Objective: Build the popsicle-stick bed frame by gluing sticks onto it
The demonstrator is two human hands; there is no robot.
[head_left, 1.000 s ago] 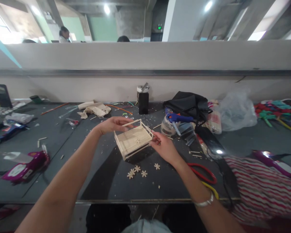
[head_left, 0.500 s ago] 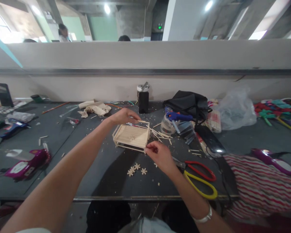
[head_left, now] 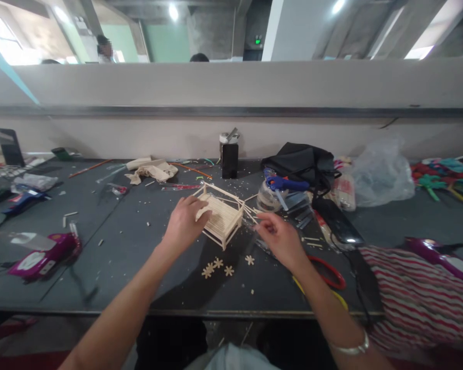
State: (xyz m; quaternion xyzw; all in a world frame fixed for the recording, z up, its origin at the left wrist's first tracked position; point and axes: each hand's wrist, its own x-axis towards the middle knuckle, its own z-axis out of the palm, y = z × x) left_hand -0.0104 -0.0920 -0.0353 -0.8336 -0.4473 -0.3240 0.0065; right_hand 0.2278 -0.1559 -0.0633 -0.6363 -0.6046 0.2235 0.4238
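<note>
A small frame of thin wooden sticks [head_left: 219, 218] with a slatted platform stands at an angle on the dark table. My left hand [head_left: 187, 221] is at its left side, fingers apart and curved over the near-left edge; whether they touch it is unclear. To the right of the frame, my right hand [head_left: 280, 236] hovers with loosely bent fingers and nothing visible between them. Loose sticks [head_left: 250, 210] lie between the frame and that hand. Several star-shaped wooden pieces [head_left: 218, 263] rest in front of the frame.
Red-and-yellow-handled scissors [head_left: 330, 272] lie under my right forearm. Behind are a black box [head_left: 229, 160], a blue glue gun [head_left: 287, 183] and a black bag [head_left: 301, 162]. A purple tool [head_left: 42, 257] is left; striped cloth [head_left: 420, 293] is right.
The stick frame has turned, one corner now pointing toward me. My left hand has come down from its back edge to its left side. My right hand has let go and moved right.
</note>
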